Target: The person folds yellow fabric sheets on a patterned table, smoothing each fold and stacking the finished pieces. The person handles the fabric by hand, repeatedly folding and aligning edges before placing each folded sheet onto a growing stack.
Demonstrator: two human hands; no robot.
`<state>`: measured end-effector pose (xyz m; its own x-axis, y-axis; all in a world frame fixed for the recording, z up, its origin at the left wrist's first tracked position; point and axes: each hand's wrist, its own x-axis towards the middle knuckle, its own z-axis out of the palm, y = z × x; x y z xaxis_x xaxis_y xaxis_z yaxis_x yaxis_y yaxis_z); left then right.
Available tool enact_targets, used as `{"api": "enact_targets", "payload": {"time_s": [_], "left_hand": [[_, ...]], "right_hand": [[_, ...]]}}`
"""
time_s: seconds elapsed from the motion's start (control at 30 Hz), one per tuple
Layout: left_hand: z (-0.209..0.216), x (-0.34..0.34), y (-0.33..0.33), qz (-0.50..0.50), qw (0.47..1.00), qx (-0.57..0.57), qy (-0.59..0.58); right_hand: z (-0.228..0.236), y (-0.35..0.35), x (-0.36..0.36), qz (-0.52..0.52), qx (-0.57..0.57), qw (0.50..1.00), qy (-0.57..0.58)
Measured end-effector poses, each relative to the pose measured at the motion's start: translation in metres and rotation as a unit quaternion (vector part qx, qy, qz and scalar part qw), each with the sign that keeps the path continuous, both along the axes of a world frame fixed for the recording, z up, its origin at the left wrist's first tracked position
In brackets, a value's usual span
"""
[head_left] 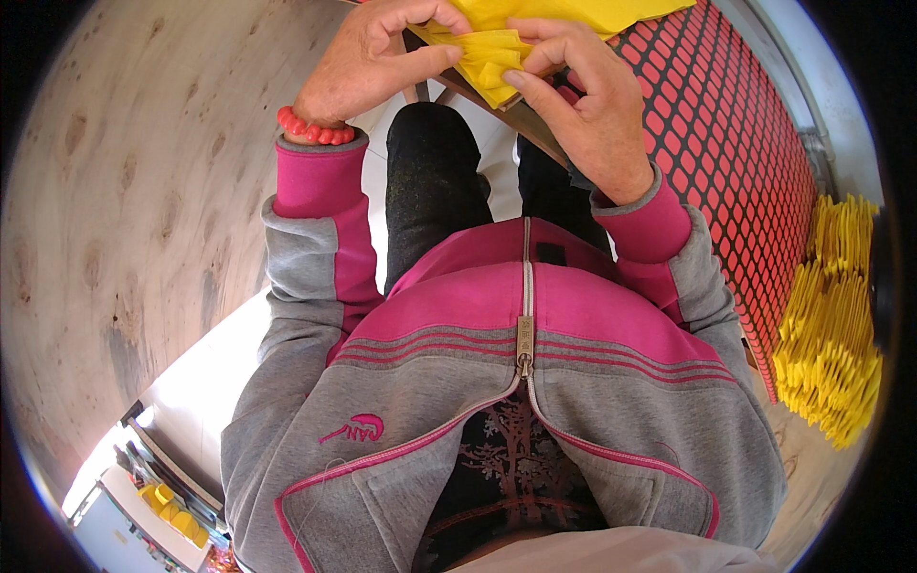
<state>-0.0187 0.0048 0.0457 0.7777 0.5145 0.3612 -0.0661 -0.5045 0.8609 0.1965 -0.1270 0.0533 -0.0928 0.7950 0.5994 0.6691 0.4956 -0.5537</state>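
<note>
At the top centre, a piece of folded yellow paper [489, 69] with several pleats lies between my two hands. My left hand [368, 62] has its thumb and index finger closed at the paper's left side, and a red bead bracelet [315, 128] circles that wrist. On the other side, my right hand [597, 110] pinches the paper's right edge between thumb and fingers. Behind the folds spreads a larger yellow sheet [592, 13], partly cut off by the top of the view.
A red cover with a black lattice [721, 143] spreads over a surface at my right. Beyond it stand stacked folded yellow papers [829, 334]. A light wooden surface [143, 162] fills the left. Yellow items [174, 514] sit at the lower left. My knees are below the work.
</note>
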Motion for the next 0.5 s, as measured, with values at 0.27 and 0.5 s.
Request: {"api": "enact_targets", "payload": {"time_s": [0.27, 0.5], "left_hand": [[-0.0017, -0.0001, -0.0002, -0.002, 1.000, -0.016, 0.001], [-0.0030, 0.0007, 0.0022, 0.011, 0.999, 0.037, 0.009]], "right_hand": [[-0.0024, 0.0003, 0.0002, 0.004, -0.002, 1.000, 0.012], [-0.0046, 0.0018, 0.0009, 0.003, 0.015, 1.000, 0.009]]}}
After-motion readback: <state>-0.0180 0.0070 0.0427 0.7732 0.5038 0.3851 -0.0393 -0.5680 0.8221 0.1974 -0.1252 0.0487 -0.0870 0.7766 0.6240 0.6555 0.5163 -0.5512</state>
